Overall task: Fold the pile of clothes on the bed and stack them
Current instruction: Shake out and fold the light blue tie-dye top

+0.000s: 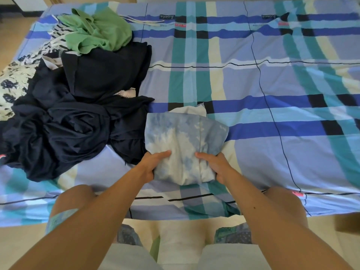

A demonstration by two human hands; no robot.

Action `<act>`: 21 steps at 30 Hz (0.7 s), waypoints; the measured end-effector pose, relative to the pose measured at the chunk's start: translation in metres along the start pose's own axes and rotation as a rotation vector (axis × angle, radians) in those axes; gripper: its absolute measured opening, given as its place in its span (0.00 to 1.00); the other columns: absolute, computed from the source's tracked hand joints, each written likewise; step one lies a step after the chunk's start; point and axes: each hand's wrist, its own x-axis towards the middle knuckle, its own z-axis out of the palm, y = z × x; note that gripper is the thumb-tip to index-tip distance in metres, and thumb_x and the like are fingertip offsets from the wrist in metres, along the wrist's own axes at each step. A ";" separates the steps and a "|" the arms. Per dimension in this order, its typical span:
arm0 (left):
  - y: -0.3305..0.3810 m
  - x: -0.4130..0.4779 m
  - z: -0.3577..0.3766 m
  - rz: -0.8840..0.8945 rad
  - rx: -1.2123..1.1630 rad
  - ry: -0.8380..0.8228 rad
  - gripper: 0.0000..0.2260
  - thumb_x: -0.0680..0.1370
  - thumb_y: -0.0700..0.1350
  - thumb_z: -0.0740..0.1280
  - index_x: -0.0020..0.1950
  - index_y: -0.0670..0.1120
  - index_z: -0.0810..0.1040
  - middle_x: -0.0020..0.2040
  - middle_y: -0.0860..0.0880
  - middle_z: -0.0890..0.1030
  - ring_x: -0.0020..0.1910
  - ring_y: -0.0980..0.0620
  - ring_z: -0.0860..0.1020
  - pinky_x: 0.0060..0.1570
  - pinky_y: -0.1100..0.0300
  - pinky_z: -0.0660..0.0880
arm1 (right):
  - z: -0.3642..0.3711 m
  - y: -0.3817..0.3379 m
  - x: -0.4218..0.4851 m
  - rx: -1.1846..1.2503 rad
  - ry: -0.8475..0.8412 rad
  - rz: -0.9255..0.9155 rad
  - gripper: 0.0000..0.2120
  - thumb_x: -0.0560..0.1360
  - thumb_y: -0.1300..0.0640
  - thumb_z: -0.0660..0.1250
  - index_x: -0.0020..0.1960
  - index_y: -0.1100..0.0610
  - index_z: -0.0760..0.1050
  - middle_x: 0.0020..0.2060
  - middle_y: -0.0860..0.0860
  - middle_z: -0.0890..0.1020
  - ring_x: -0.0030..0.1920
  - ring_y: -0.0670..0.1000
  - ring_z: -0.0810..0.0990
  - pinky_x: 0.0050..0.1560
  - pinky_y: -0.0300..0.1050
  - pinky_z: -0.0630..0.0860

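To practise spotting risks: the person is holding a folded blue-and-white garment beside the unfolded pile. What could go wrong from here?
1. The left hand and right hand grip only the near end of the blue-and-white garment. Its far end, where a white layer pokes out, may fall open if carried.
2. It lies against the dark pile, so a stack started here might tangle with unfolded clothes.

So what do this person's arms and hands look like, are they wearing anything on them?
Both arms are bare, with no sleeves in view. The left hand and right hand wear no gloves, and neither wrist has a watch or bracelet. A small mole marks the right forearm. Most fingers are hidden under the tie-dye garment, so rings cannot be ruled out.
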 end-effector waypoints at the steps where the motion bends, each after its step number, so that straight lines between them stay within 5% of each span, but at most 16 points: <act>1: -0.001 0.000 0.001 -0.002 0.003 0.024 0.22 0.71 0.47 0.79 0.61 0.41 0.79 0.52 0.44 0.86 0.50 0.43 0.85 0.44 0.50 0.82 | 0.001 0.001 0.001 0.026 -0.004 -0.008 0.32 0.63 0.55 0.83 0.63 0.59 0.75 0.56 0.53 0.84 0.55 0.55 0.83 0.59 0.56 0.80; 7: 0.003 -0.013 0.018 0.031 0.035 0.080 0.22 0.73 0.42 0.76 0.65 0.40 0.76 0.56 0.43 0.84 0.52 0.43 0.83 0.41 0.52 0.81 | -0.008 -0.011 0.000 0.112 -0.130 0.028 0.28 0.66 0.61 0.80 0.63 0.58 0.75 0.54 0.54 0.84 0.53 0.56 0.84 0.43 0.53 0.83; 12: 0.015 -0.030 0.047 0.156 0.057 0.134 0.21 0.73 0.40 0.75 0.64 0.42 0.74 0.55 0.45 0.83 0.50 0.46 0.83 0.39 0.55 0.81 | -0.036 -0.039 -0.006 0.089 -0.195 -0.031 0.35 0.65 0.61 0.80 0.69 0.58 0.70 0.60 0.57 0.82 0.58 0.59 0.82 0.57 0.62 0.80; 15: 0.032 -0.036 0.087 0.266 0.073 0.149 0.20 0.73 0.39 0.75 0.63 0.42 0.74 0.56 0.47 0.82 0.50 0.48 0.82 0.39 0.56 0.80 | -0.066 -0.070 -0.015 0.065 -0.170 -0.120 0.33 0.66 0.62 0.80 0.68 0.58 0.72 0.57 0.56 0.83 0.55 0.57 0.84 0.52 0.57 0.83; 18: 0.053 -0.039 0.142 0.375 0.074 0.115 0.17 0.74 0.37 0.73 0.60 0.44 0.73 0.58 0.46 0.81 0.52 0.47 0.81 0.51 0.52 0.78 | -0.110 -0.109 -0.026 0.053 -0.103 -0.236 0.27 0.67 0.64 0.78 0.64 0.57 0.74 0.54 0.53 0.84 0.52 0.52 0.85 0.43 0.46 0.83; 21: 0.078 -0.048 0.213 0.494 0.041 -0.016 0.17 0.75 0.32 0.70 0.62 0.43 0.74 0.58 0.46 0.80 0.53 0.47 0.81 0.48 0.56 0.79 | -0.168 -0.154 -0.042 0.041 -0.012 -0.342 0.27 0.68 0.66 0.77 0.65 0.58 0.75 0.55 0.54 0.84 0.53 0.53 0.85 0.48 0.51 0.84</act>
